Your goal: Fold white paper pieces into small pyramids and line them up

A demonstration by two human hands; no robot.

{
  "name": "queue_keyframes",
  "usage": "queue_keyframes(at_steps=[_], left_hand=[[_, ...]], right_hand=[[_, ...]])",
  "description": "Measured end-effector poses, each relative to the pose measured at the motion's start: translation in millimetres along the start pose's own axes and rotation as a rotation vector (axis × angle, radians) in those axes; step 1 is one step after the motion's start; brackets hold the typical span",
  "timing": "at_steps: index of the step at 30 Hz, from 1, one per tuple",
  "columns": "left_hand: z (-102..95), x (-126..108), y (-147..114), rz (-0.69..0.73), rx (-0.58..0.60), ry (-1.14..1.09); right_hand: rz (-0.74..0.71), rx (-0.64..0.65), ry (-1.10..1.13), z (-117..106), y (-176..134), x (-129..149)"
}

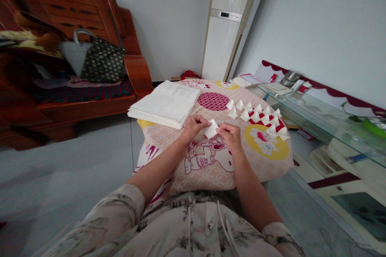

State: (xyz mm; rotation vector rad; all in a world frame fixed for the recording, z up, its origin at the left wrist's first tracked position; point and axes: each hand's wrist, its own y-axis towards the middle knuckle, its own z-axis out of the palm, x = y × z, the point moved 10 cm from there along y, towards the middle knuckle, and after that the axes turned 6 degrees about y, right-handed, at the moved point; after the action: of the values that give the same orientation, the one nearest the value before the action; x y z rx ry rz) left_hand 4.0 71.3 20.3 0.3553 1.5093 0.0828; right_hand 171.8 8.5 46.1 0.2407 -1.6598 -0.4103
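A small folded piece of white paper [211, 129] is held up between my two hands above the patterned tablecloth [181, 176]. My left hand [195, 125] pinches its left edge with thumb and finger. On the opposite edge, the fingers of my right hand [230, 133] are closed on the same paper. Left of the hands lies a thick stack of printed paper sheets [165, 102]. Several folded paper pieces [255, 117] with pointed tops stand in rows at the right side of the table.
A glass-topped cabinet [325, 124] runs along the right, with papers and small containers on it. The wooden sofa [138, 72] at the left carries a dark patterned bag [104, 60]. Behind the table stands a tall white appliance [221, 44].
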Motion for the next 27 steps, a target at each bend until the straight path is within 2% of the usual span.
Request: queue_keyframes(at_steps=[14,18,21,27], left_hand=[[-0.2,1,0,0.003,-0.02,-0.028],[7.1,0,1,-0.001,0.059,-0.06],[11.8,-1,1,0.014,0.115,0.03],[9.5,7,3,-0.009,0.111,0.035]], right_hand=[[0.016,-0.027,0.006,1,1,-6],[0.02,-0.028,-0.012,0,3,-7],[0.008,-0.02,-0.033,1,4,-4],[-0.003,0.014,-0.097,3,4,-5]])
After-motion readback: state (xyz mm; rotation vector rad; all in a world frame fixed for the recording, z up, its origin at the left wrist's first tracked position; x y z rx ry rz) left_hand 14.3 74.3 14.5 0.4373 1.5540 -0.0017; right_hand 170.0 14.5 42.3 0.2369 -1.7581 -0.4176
